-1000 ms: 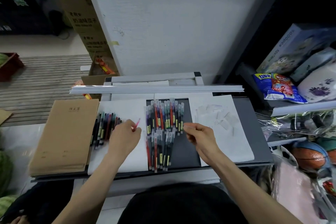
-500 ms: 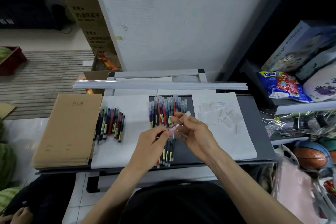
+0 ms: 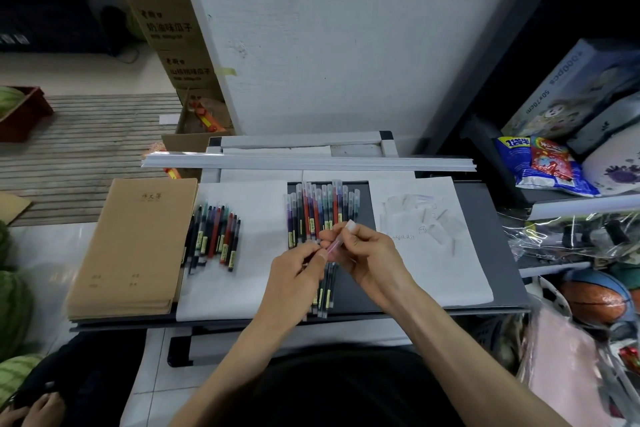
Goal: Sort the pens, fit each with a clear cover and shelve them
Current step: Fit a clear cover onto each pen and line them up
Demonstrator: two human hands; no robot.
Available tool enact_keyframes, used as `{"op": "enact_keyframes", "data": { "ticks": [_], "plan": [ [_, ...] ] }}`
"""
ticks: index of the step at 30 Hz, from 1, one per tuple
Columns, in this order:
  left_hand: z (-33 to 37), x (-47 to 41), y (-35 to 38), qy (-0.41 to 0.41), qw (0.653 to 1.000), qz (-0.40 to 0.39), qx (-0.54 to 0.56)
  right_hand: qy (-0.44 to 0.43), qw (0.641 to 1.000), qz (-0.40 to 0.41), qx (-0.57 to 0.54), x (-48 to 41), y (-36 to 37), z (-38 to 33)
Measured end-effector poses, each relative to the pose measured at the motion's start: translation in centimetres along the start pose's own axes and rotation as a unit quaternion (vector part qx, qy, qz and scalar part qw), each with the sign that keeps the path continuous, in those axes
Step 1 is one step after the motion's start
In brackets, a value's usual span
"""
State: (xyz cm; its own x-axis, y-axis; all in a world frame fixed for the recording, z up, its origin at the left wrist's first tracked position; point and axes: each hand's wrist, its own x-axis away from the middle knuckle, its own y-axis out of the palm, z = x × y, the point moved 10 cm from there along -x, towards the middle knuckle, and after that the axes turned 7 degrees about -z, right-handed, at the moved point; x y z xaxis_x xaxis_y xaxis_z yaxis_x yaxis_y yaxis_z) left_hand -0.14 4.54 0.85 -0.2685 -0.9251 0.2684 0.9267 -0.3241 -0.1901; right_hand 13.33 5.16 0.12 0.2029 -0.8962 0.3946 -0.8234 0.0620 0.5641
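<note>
A pink pen (image 3: 335,243) is held between both hands above the dark tray (image 3: 485,253). My left hand (image 3: 298,274) pinches its lower end. My right hand (image 3: 363,253) grips its upper part, where a clear cover (image 3: 349,226) sits at the tip. A row of capped coloured pens (image 3: 320,210) lies behind the hands, and more capped pens (image 3: 325,295) show below them. Uncapped pens (image 3: 216,237) lie in a bunch on white paper to the left. Loose clear covers (image 3: 420,217) are scattered on white paper to the right.
A stack of brown notebooks (image 3: 135,246) lies at the tray's left end. A long white rail (image 3: 308,162) runs across the back. Shelves on the right hold a snack bag (image 3: 543,163), boxes and a basketball (image 3: 599,298). Watermelons (image 3: 10,302) lie on the floor at left.
My left hand came from the uncapped bunch to the centre carrying the pink pen. My right hand met it, and both now hold the pen with a clear cover at its tip.
</note>
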Motion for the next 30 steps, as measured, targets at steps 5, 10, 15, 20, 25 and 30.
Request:
{"op": "enact_keyframes", "data": {
  "ticks": [5,10,15,20,25,30],
  "plan": [
    [-1.3,-0.4,1.0,-0.063,0.989,-0.01,0.135,-0.014,0.998,0.015,0.065,-0.1,-0.3,0.6],
    [-2.9,0.3,3.0,-0.154,0.95,-0.039,0.27,0.052,0.997,0.038,0.039,-0.1,-1.4,2.6],
    [-4.6,0.5,5.2,-0.222,0.895,-0.062,0.382,0.104,0.993,0.04,0.035,0.1,-2.4,3.8],
    [-5.7,-0.4,3.6,-0.18,0.974,-0.06,0.127,0.11,0.968,0.062,0.216,-0.6,-5.3,4.4],
    [-7.5,-0.9,0.2,-0.142,0.978,-0.053,-0.14,0.105,0.882,0.116,0.445,-2.3,-7.6,2.6],
    [-8.7,-1.8,-4.7,-0.149,0.972,0.011,-0.179,0.125,0.765,0.118,0.621,-4.6,-8.0,2.9]
  ]
}}
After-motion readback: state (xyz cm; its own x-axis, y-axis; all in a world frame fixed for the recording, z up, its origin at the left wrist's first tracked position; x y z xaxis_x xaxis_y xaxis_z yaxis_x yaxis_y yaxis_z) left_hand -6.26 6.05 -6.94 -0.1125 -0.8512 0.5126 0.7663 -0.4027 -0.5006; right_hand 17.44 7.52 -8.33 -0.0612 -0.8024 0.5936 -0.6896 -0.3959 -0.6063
